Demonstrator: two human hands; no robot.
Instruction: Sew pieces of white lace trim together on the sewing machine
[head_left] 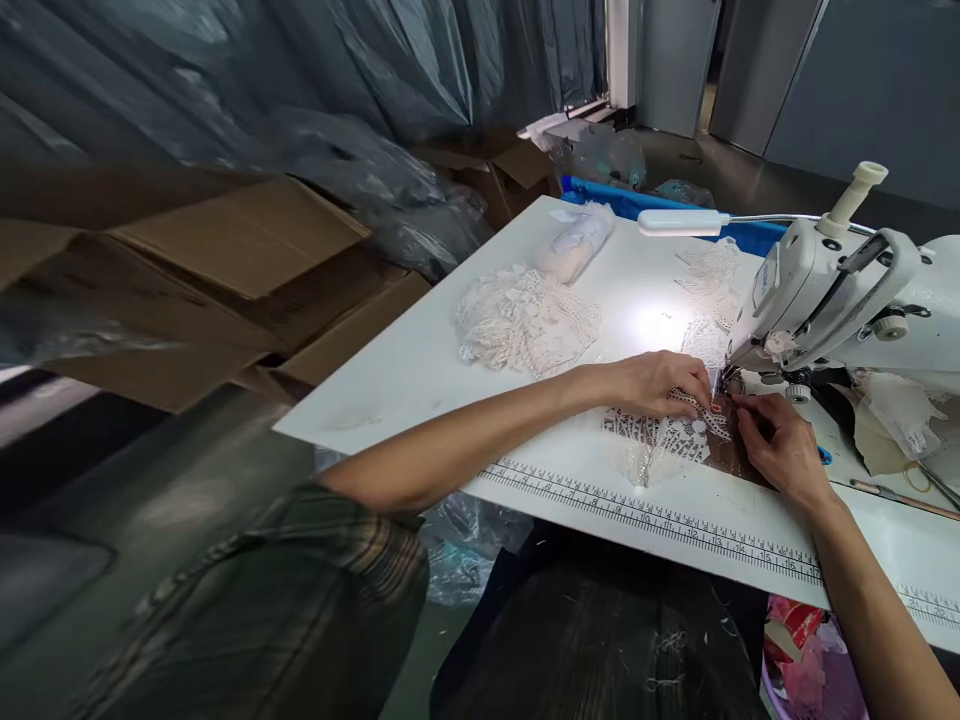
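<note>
A white sewing machine [817, 290] stands at the right of the white table. Just left of its needle area, my left hand [664, 385] has its fingers curled down on a piece of white lace [656, 445], which hangs toward the table's front edge. My right hand [780, 445] is on the other side of the needle, thumb and index finger brought close together by the presser foot; whatever lies between them is too small to make out. A brown plate [731, 455] shows beneath the lace, between the hands.
Heaped lace pieces [525, 318] and a wrapped bundle [581, 240] lie at the table's back left. More lace [711, 275] is behind the needle area, under a lamp [682, 222]. A ruler tape [645, 515] runs along the front edge. Cardboard boxes [247, 240] stand left.
</note>
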